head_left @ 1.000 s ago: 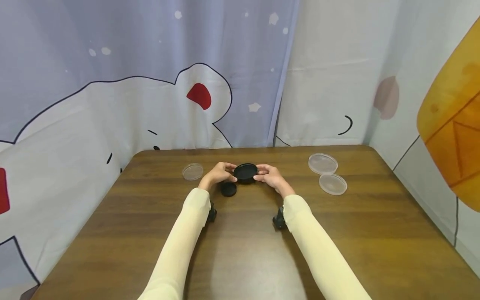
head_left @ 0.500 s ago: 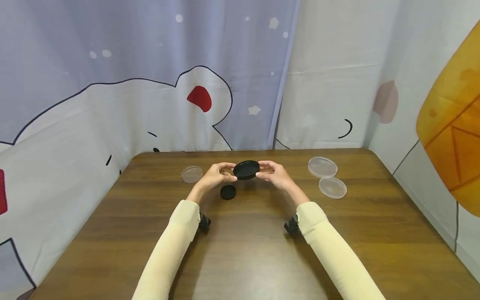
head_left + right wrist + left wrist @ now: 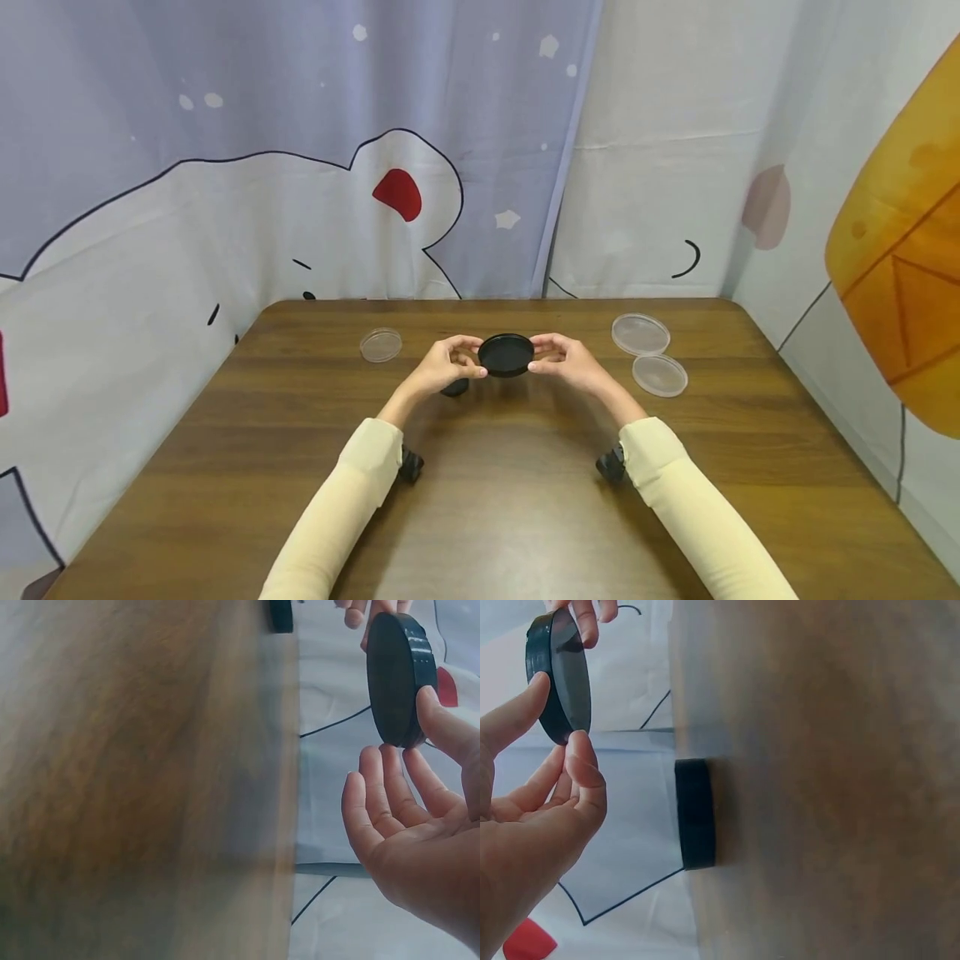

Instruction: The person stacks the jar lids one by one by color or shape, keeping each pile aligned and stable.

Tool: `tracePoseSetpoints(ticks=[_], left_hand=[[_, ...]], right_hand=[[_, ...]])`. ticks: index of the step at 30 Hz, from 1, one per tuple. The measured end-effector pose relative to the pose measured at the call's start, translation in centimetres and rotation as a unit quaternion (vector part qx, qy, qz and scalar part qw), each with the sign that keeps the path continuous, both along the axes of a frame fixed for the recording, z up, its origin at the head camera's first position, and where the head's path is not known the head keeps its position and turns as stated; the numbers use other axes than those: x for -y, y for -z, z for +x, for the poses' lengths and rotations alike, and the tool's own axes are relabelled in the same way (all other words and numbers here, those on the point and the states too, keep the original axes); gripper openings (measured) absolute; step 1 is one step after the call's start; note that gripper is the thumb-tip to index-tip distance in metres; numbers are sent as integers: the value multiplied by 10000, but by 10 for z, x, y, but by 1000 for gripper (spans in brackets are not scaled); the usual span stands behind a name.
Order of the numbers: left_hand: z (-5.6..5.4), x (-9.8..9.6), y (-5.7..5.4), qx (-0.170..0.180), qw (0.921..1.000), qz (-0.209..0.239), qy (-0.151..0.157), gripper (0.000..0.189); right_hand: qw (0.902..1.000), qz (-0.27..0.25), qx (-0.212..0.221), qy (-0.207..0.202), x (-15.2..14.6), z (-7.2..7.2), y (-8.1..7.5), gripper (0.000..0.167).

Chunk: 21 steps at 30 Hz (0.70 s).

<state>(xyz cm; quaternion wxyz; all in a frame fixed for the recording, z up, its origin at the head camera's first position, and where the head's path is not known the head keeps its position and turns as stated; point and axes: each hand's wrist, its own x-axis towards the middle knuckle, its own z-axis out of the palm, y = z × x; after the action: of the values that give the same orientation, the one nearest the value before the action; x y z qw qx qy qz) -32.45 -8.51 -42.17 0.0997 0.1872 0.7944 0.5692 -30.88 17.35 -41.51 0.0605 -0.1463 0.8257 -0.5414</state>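
Note:
A shallow black round dish (image 3: 507, 356) is held in the air above the table by both hands, its dark flat face tilted toward the head camera. My left hand (image 3: 442, 367) pinches its left edge between thumb and fingertips. On the opposite edge, my right hand (image 3: 573, 365) pinches it the same way; in the right wrist view its thumb presses the rim and the other fingers spread below. Under my left hand lies a smaller black round piece (image 3: 454, 388), partly hidden by that hand; the left wrist view shows this thick black disc (image 3: 695, 814) on the table.
One clear round dish (image 3: 381, 345) lies at the back left of the brown wooden table (image 3: 495, 500). At the back right lie two clear discs, a rear one (image 3: 641, 334) and a front one (image 3: 660, 376). A printed curtain (image 3: 480, 150) hangs behind the table.
Both hands have lifted the black dish off the table, then brought it slightly right and nearer. My left hand now covers part of the small black disc, which stays put.

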Motion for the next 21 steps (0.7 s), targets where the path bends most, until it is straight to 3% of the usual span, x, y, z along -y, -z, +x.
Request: tracePoseSetpoints(ticks=[7, 15, 21], left_hand=[[6, -5, 6, -38, 9999, -115, 15, 52], [8, -23, 2, -130, 9999, -56, 55, 52], [12, -47, -3, -152, 9998, 105, 58, 53]], right_hand=[[9998, 53, -91, -162, -5, 3, 5, 47], [9991, 242, -230, -250, -25, 8, 1, 48], [9994, -233, -228, -113, -47, 14, 2, 50]])
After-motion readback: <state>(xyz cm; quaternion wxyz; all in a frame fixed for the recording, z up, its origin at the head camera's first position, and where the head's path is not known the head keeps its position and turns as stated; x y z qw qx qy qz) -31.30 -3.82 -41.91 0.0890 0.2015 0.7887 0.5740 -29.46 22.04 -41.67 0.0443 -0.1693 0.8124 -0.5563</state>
